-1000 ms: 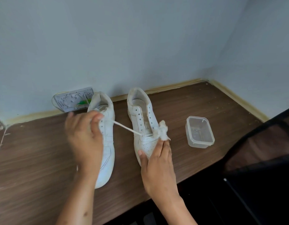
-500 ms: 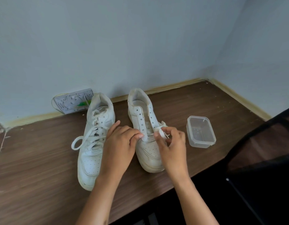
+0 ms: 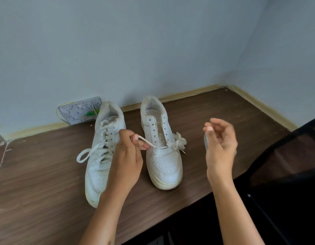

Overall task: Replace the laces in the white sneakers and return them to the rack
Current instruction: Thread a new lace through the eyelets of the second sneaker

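Two sneakers stand side by side on the table, heels toward the wall. Laced sneaker to my left, unlaced sneaker to my right. Bunched lace lies against the unlaced sneaker's right side. Circuit board leans on the wall behind the laced sneaker.

No words, brands or numbers to read anywhere. Only tiny raised marks, too blurred to make out, on the grey plate against the wall, just behind the laced white sneaker.
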Action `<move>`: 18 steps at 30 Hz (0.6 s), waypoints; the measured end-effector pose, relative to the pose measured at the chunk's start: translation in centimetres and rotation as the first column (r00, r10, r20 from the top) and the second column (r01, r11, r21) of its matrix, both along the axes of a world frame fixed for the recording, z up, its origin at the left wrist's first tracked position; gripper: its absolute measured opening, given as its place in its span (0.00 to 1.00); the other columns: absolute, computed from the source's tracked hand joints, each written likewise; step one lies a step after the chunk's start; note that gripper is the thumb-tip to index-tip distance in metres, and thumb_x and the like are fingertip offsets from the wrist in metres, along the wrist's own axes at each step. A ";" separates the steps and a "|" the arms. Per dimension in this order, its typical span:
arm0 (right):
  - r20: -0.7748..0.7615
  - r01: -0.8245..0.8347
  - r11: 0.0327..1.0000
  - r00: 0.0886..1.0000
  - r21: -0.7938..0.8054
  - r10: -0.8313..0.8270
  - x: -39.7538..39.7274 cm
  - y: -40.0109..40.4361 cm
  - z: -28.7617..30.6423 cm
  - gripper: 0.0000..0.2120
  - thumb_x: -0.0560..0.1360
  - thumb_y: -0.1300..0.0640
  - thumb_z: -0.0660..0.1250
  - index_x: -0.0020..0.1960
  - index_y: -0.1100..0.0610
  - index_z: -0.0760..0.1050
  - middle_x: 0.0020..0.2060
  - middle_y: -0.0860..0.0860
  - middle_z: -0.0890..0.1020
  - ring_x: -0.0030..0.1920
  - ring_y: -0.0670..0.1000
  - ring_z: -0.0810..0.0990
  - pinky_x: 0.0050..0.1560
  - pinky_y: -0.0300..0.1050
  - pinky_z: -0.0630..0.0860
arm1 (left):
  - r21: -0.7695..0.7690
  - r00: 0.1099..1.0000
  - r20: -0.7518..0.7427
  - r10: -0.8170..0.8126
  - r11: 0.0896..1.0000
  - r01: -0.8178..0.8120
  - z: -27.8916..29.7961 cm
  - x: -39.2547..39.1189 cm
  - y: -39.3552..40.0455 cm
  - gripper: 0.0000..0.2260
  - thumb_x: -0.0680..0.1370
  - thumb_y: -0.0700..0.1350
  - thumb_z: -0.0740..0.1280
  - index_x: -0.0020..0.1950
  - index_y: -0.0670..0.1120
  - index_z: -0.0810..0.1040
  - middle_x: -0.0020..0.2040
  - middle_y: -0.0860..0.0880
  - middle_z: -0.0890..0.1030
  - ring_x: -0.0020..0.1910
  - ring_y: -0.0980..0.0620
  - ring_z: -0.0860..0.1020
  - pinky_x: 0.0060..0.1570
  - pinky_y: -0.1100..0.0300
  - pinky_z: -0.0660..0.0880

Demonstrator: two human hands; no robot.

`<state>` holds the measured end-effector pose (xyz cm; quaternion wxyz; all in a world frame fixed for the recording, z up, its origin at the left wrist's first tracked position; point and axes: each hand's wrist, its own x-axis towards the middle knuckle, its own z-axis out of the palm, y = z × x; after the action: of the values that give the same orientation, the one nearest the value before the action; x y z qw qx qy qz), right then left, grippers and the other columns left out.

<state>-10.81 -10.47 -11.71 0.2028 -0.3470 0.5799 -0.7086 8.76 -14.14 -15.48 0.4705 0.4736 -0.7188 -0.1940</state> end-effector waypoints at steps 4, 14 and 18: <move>-0.671 -0.196 0.909 0.622 0.367 0.405 0.7 -0.3 -1.7 0.17 0.77 0.51 0.68 0.66 0.45 0.74 0.58 0.43 0.75 0.61 0.44 0.69 0.62 0.39 0.65 | -0.016 1.000 0.005 -0.001 1.000 0.001 -0.1 0.0 -0.2 0.04 0.84 0.48 0.51 0.51 0.51 0.63 0.40 0.55 0.81 0.41 0.61 0.81 0.41 0.70 0.75; -0.195 -0.220 0.940 0.941 0.260 0.275 0.6 -0.4 -0.5 0.02 0.80 0.57 0.64 0.49 0.54 0.74 0.39 0.49 0.77 0.33 0.40 0.72 0.34 0.34 0.70 | -0.020 1.000 0.022 0.010 1.000 -0.009 -0.3 0.1 -0.1 0.05 0.83 0.51 0.50 0.51 0.53 0.62 0.41 0.56 0.80 0.41 0.63 0.80 0.40 0.73 0.73; -0.357 0.269 0.940 0.916 0.208 -0.183 0.0 0.3 -0.1 0.13 0.77 0.69 0.63 0.58 0.55 0.70 0.58 0.50 0.72 0.58 0.44 0.72 0.57 0.40 0.73 | -0.039 0.997 0.035 0.065 0.997 -0.064 -0.1 0.1 0.1 0.01 0.83 0.48 0.53 0.51 0.54 0.62 0.43 0.53 0.80 0.42 0.58 0.80 0.38 0.64 0.77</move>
<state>-10.76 -10.20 -11.80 0.0606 -0.3628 0.7279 -0.5787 8.87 -14.07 -15.53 0.4724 0.4911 -0.7149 -0.1567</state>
